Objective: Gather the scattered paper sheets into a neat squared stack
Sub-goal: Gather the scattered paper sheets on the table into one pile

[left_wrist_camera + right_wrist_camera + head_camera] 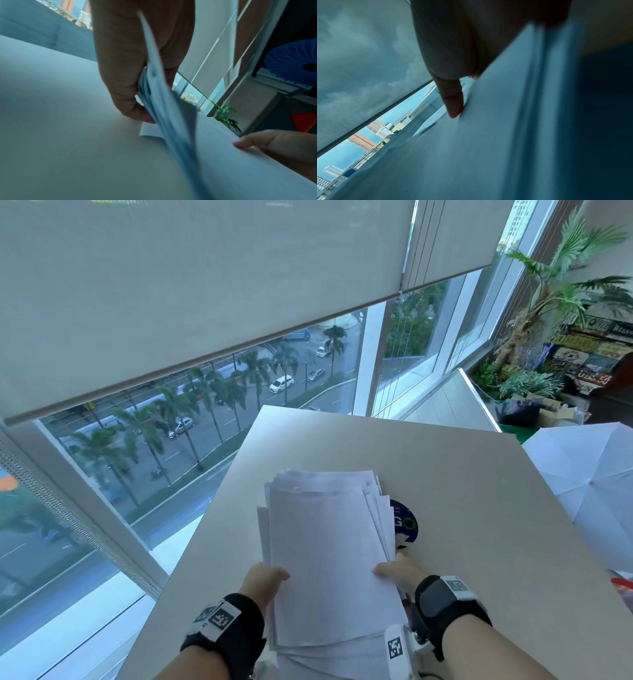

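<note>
While the paper sheets [325,563] are lying gathered but still fanned on the counter [479,508], the left hand [265,580] is pinching their left edge, thumb on top and fingers [126,105] curled beneath. The right hand [399,571] is pinching the opposite edge, probably so both sides can be squeezed inward and squared. A round sticker [404,522] is showing beside the fanned right edges.

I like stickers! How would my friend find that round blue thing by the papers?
Start at the pale table by the window. Both hands hold a messy paper stack; the round blue sticker peeks from under its right edge, the only dark, printed thing there.
</note>
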